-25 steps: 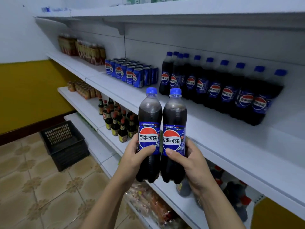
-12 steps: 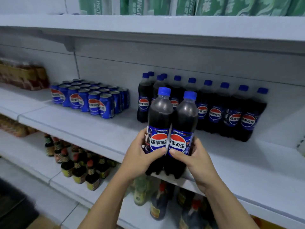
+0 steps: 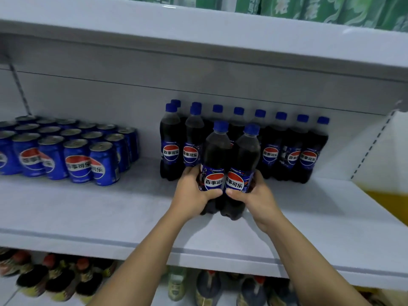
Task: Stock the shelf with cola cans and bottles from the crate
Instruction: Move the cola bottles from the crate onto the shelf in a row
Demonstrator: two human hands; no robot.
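On the far left of the white shelf (image 3: 88,208), I see a block of blue cola cans (image 3: 75,155) standing in tight rows, with dark sauce bottles (image 3: 55,279) on the level below. Past a bare gap, the back row of cola bottles (image 3: 308,149) runs along the rear panel, blue caps up. My left hand (image 3: 192,195) wraps its fingers round the left bottle (image 3: 217,155), thumb across the label. My right hand (image 3: 256,195) grips the right bottle (image 3: 245,155) the same way. Both held bottles are upright, touching each other, directly in front of the back row and hiding its middle bottles. Whether their bases rest on the shelf I cannot tell. Green packs (image 3: 309,9) sit on the level above, and a yellow wall (image 3: 388,199) shows at far right.
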